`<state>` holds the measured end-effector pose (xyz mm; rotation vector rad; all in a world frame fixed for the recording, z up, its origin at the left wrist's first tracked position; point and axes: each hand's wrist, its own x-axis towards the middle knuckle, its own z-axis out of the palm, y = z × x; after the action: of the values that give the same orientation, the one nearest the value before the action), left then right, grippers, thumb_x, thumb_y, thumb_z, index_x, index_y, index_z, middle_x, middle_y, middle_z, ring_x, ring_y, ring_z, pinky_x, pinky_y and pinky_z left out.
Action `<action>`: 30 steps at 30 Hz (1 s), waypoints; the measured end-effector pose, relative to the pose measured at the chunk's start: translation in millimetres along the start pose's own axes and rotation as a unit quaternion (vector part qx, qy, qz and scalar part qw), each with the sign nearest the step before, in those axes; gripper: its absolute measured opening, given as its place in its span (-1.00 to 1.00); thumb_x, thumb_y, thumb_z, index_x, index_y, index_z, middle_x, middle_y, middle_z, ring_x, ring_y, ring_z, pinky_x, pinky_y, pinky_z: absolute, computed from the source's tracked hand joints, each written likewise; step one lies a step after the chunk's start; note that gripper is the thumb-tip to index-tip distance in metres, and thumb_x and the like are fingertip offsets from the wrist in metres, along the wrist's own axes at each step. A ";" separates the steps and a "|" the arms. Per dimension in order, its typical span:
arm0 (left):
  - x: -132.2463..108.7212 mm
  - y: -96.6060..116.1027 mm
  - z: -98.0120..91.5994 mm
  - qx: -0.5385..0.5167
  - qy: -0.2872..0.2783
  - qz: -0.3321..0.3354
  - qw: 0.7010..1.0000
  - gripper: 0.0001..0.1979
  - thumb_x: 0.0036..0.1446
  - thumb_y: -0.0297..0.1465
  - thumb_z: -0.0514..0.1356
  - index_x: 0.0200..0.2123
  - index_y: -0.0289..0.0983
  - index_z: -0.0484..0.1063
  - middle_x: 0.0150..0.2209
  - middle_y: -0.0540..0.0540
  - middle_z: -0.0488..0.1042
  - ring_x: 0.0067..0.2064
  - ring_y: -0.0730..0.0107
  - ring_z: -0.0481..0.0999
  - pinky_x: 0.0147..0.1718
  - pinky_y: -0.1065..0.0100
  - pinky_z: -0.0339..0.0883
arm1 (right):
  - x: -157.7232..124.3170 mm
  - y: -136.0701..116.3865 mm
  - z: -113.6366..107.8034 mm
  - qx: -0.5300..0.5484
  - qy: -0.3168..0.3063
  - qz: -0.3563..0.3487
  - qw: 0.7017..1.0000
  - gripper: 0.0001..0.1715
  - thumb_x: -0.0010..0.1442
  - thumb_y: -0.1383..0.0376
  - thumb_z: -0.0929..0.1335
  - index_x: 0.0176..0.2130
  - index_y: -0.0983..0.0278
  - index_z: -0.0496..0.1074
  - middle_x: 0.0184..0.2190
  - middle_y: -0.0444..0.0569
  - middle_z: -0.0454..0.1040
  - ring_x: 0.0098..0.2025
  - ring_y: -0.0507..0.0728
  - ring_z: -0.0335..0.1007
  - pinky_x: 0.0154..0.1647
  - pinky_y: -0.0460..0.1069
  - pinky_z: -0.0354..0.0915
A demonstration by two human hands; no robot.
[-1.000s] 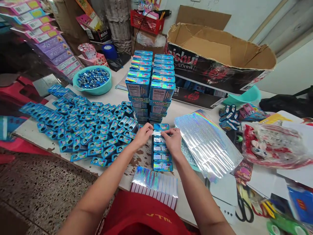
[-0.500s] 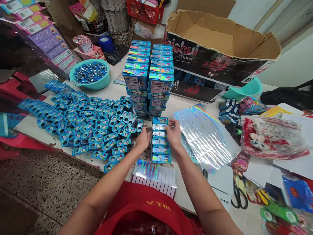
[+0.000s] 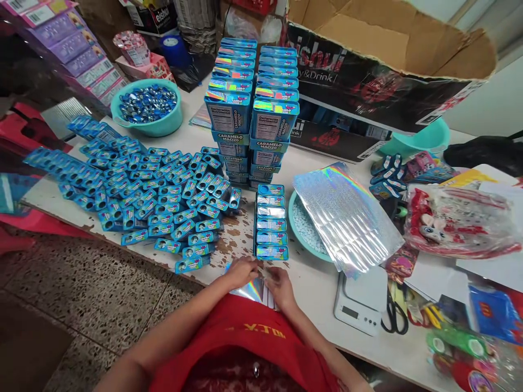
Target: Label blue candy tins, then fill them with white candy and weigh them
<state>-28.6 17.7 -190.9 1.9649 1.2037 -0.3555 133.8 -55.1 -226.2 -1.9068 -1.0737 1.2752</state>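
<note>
Near side: left hand [image 3: 242, 272] rests on silvery strip sheet [image 3: 250, 291], right hand [image 3: 279, 285] at its right end, fingers curled; cannot tell whether either pinches a strip. Tin row [image 3: 272, 224] stands just beyond, narrow faces up, presumably for easy reach.

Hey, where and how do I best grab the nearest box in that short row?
The nearest box is probably best pinched by its short ends, from above: it stands narrow face up, its far side backed by the next box, while both ends look free.
</note>
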 end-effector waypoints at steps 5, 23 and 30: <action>-1.5 -3.4 -11.3 -0.042 -0.014 0.000 0.999 -0.75 0.12 -0.42 0.00 -0.25 -0.24 0.47 -0.21 -0.12 0.52 -0.15 0.23 0.48 -0.24 0.37 0.26 | 0.1 -4.0 -0.3 -0.109 -0.021 -0.139 0.984 -0.64 0.01 0.26 0.35 -0.14 0.24 0.43 -0.15 0.08 0.42 -0.09 0.24 0.33 -0.07 0.16 0.31; 2.1 10.1 -17.4 -0.044 0.032 -0.054 0.997 -0.69 0.09 -0.34 0.00 -0.37 -0.22 0.55 -0.31 -0.14 0.58 -0.22 0.18 0.53 -0.34 0.36 0.25 | -13.4 -19.0 -8.1 -0.428 -0.001 -0.357 0.830 -0.60 0.23 0.38 0.23 0.07 0.23 0.32 -0.04 0.07 0.42 -0.05 0.25 0.25 -0.15 0.09 0.19; 6.3 10.5 -15.1 -0.039 0.049 -0.078 0.995 -0.70 0.08 -0.35 0.01 -0.37 -0.20 0.56 -0.30 -0.15 0.58 -0.23 0.19 0.54 -0.34 0.36 0.26 | -19.3 -25.4 -16.0 -0.397 -0.002 -0.392 0.830 -0.81 0.26 0.33 0.24 -0.14 0.25 0.39 -0.14 0.04 0.47 -0.12 0.19 0.29 -0.18 0.05 0.16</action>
<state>-18.8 30.3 -179.7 1.8448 1.4175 -0.2903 137.1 -59.9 -191.0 -1.5957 -2.3220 0.3494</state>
